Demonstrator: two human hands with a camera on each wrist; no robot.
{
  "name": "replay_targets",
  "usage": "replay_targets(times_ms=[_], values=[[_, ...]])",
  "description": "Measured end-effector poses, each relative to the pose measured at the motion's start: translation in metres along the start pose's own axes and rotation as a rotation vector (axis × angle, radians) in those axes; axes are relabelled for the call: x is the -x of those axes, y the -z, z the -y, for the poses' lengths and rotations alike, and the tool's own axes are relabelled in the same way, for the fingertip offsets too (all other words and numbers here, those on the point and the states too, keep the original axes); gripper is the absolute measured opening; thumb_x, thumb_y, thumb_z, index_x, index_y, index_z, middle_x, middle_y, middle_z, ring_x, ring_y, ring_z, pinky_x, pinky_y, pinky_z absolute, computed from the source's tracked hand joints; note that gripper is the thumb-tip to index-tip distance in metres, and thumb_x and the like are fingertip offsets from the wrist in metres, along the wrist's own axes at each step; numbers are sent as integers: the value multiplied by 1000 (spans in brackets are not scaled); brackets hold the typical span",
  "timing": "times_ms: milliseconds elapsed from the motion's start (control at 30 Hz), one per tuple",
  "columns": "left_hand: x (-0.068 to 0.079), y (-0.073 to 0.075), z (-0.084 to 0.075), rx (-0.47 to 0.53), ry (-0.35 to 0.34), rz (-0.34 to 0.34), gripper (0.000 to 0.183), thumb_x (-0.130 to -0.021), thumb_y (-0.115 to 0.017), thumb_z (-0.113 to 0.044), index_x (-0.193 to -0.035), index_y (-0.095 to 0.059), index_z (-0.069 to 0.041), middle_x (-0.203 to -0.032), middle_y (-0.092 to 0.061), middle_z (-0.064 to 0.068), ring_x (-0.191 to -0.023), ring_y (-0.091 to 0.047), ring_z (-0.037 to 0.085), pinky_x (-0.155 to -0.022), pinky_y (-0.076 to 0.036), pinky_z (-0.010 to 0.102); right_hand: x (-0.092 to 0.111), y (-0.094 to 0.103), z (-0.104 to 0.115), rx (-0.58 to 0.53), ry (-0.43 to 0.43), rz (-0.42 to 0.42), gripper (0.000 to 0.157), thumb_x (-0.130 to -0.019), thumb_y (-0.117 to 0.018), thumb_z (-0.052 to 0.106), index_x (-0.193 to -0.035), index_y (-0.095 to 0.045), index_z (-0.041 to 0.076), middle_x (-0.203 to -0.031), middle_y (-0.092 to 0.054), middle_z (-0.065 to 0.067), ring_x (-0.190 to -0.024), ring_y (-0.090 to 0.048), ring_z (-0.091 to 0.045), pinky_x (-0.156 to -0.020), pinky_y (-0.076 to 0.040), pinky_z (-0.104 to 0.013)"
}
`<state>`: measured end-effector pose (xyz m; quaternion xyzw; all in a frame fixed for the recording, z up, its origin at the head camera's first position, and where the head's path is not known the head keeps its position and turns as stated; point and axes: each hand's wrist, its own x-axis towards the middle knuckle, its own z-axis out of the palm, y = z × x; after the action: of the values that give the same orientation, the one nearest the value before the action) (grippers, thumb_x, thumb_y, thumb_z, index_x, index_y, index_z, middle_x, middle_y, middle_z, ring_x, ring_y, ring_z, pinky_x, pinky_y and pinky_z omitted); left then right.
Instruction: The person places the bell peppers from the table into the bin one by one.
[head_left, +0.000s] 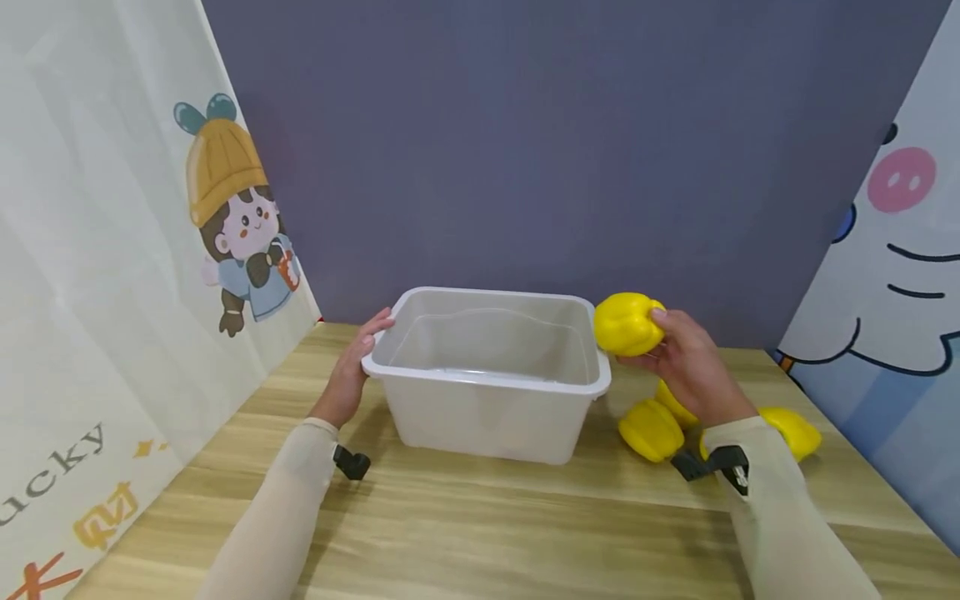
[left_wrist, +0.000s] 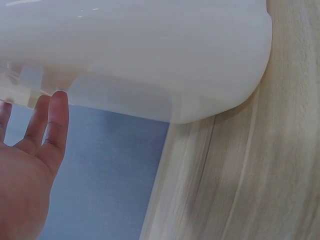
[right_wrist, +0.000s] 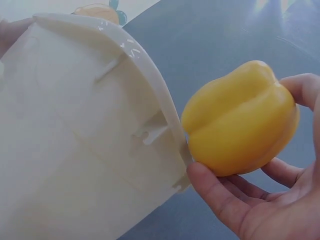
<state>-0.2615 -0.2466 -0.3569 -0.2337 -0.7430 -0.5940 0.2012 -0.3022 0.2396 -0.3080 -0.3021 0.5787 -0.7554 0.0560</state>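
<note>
Holding yellow pepper (head_left: pixel 628 323); axis sideways

Back wall (head_left: pixel 540 150) plain dk grey-blue; L wall (head_left: pixel 90 208) white, a bit creased, w/ cartoon figure (head_left: pixel 258 279) in yellow hat (head_left: pixel 225 167) & blue top; lower down, dk lettering (head_left: pixel 56 472) (partly cut off, reads "ucky") plus orange & red characters; R wall (head_left: pixel 873 446) lt blue at bottom, w/ white cartoon animal (head_left: pixel 885 308), pink snout (head_left: pixel 902 179); table (head_left: pixel 480 533) lt wood grain, runs up to back wall; bright glare (right_wrist: pixel 261 4) up top in R wrist view.
</note>
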Motion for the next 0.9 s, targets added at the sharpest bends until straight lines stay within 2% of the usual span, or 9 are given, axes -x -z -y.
replay_targets(times_ms=[200,400,567,733,900], values=[[0,4,1,20,-10,-18,53,-109,-27,-31,-145,-44,3,-163,-27,7,-149,-21,24,-107,-31,31,-10,-9,1,-33,0,-12,34,-109,-42,27,-131,-54,4,-122,-62,-8,-104,-64,-22,-91,-53,-40],[-3,4,4,33,-12,-10,54,-109,-29,-32,-145,-44,4,-163,-29,5,-149,-22,23,-108,-31,34,-16,-14,3,-88,3,-36,38,-107,-46,30,-134,-51,4,-123,-62,-10,-103,-66,-22,-89,-54,-39],[-5,2,4,42,-13,-20,54,-108,-29,-33,-145,-44,4,-162,-30,4,-149,-23,21,-108,-30,35,-23,-12,8,-124,13,-5,41,-108,-43,30,-141,-47,4,-127,-61,-12,-108,-66,-25,-90,-53,-43],[-6,2,3,45,-17,-19,55,-108,-30,-35,-145,-45,3,-163,-28,7,-148,-24,22,-107,-32,34,-25,-11,8,-162,28,6,39,-109,-42,27,-140,-49,4,-126,-63,-12,-108,-67,-26,-89,-53,-43],[-4,2,3,33,-16,-22,56,-108,-31,-37,-145,-45,2,-163,-29,6,-148,-25,22,-107,-33,33,-26,-11,7,-182,7,-16,37,-108,-43,27,-137,-52,6,-125,-64,-11,-107,-67,-26,-88,-54,-44]])
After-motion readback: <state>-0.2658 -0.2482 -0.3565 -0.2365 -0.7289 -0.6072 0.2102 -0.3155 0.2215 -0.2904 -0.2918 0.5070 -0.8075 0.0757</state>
